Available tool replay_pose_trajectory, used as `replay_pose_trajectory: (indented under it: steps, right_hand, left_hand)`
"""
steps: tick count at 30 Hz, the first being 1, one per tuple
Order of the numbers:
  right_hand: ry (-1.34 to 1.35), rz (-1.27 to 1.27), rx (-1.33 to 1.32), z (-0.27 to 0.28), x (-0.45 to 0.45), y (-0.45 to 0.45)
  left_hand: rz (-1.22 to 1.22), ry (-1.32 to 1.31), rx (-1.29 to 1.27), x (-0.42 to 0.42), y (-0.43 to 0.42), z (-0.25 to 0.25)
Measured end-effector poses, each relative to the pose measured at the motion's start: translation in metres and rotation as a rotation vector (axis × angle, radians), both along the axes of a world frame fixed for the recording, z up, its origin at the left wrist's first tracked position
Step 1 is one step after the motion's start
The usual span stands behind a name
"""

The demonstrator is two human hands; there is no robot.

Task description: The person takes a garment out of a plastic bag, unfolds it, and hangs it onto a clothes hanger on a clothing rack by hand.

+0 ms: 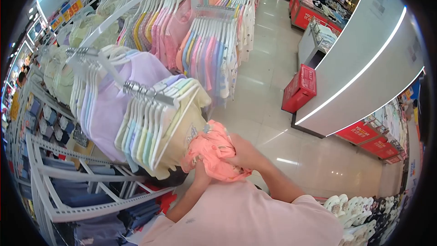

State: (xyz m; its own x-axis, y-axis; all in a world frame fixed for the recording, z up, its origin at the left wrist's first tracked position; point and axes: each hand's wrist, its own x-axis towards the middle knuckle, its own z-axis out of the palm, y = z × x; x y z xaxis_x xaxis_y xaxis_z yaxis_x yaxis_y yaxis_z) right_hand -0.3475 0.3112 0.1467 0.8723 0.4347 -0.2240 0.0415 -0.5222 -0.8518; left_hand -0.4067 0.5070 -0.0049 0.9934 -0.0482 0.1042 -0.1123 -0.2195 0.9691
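A bunched coral-pink garment (215, 151) with small printed figures is held in front of my chest. My right hand (240, 150) grips it from the right side, the fingers partly covered by the cloth. From below, my left hand (200, 171) reaches into its lower left part; the fingers there are hidden by the fabric. Just beyond the garment hangs a pale yellow top (184, 130) at the front end of a rack. Behind that, a row of pastel clothes on white hangers (144, 130) fills the metal rail (150, 94), beside a lilac top (111, 105).
More racks of hanging clothes (209, 54) stand ahead. At lower left is a metal shelf frame (86, 212) with folded jeans. A tiled aisle (264, 91) runs to the right, past a red box (299, 89) and a white pillar (364, 64). White slippers (350, 209) sit at lower right.
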Motion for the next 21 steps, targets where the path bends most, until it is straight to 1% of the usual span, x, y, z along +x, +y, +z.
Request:
replay_pose_trajectory:
  steps: [2, 3, 5, 6, 7, 9, 10, 12, 14, 15, 16, 17, 19, 20, 21]
  right_hand:
    - [-0.036, -0.035, 0.042, -0.004, 0.019, 0.005]
    - [-0.051, -0.053, 0.060, -0.006, 0.026, 0.005]
    - [-0.024, -0.144, 0.208, -0.010, 0.038, 0.002]
    - [-0.016, -0.191, 0.287, -0.012, 0.044, 0.001]
    - [-0.037, -0.250, 0.364, -0.024, 0.050, -0.002]
    - [-0.081, -0.373, 0.513, -0.054, 0.059, -0.014]
    - [0.000, -0.405, 0.571, -0.059, 0.063, -0.022]
    - [0.158, -0.463, 0.688, -0.065, 0.073, -0.041]
    - [0.162, -0.551, 0.872, -0.072, 0.086, -0.062]
    - [0.162, -0.591, 0.964, -0.077, 0.094, -0.075]
    - [0.127, -0.606, 1.082, -0.093, 0.104, -0.091]
    - [0.093, -0.618, 1.198, -0.116, 0.115, -0.111]
    - [0.263, -0.751, 1.479, -0.122, 0.136, -0.135]
    - [0.194, -0.735, 1.479, -0.122, 0.148, -0.155]
    - [0.129, -0.718, 1.476, -0.103, 0.161, -0.174]
  left_hand:
    - [0.058, 0.090, -0.141, 0.023, -0.002, 0.028]
    - [0.127, 0.197, -0.282, 0.036, -0.007, 0.046]
    - [0.306, 0.371, -0.532, 0.059, -0.015, 0.081]
    - [0.316, 0.416, -0.621, 0.068, -0.018, 0.090]
    - [0.351, 0.455, -0.705, 0.076, -0.022, 0.095]
    - [0.253, 0.517, -0.853, 0.091, -0.023, 0.083]
    - [0.204, 0.555, -0.930, 0.098, -0.025, 0.073]
    - [0.176, 0.564, -0.954, 0.116, -0.033, 0.050]
    - [0.123, 0.564, -1.020, 0.133, -0.046, 0.040]
    - [0.085, 0.561, -1.074, 0.142, -0.057, 0.059]
    - [0.049, 0.558, -1.128, 0.152, -0.069, 0.073]
    - [0.015, 0.526, -1.126, 0.162, -0.078, 0.078]
    - [-0.046, 0.459, -1.124, 0.182, -0.096, 0.084]
    - [-0.056, 0.413, -1.106, 0.193, -0.108, 0.086]
    - [-0.062, 0.368, -1.087, 0.203, -0.121, 0.089]
